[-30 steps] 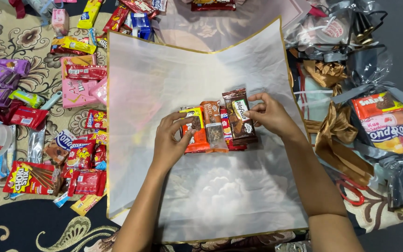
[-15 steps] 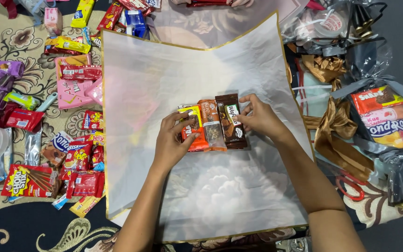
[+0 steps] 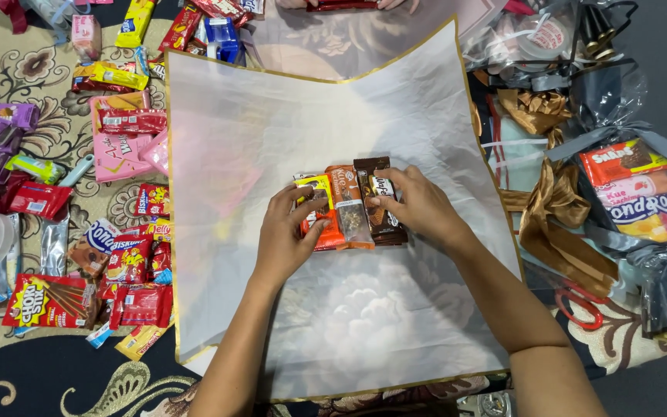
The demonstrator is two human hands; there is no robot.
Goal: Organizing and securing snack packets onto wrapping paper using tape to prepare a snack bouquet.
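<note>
The left hand point(image 3: 287, 235) and the right hand point(image 3: 418, 207) press in from either side on a small row of snack bars point(image 3: 350, 205) lying side by side near the middle of a translucent wrapping sheet point(image 3: 333, 332) with a gold edge, spread on the patterned floor. The left grip is clenched loosely on the yellow and orange packets at that end; the right grip has its fingers laid over the dark brown chocolate bar point(image 3: 378, 202) at the other end, thumb at its edge.

The bars are only squeezed together, not bound (nothing ties them), so uneven pressure could likely make the middle one ride up or the row fan apart. The sheet looks thin and slick, and a push across it might wrinkle it or drag it off square. Its left border lies close to the loose pile of snack packets point(image 3: 125, 255), and the right border touches the gold ribbons point(image 3: 553, 208), so a sliding sheet could catch either.
</note>
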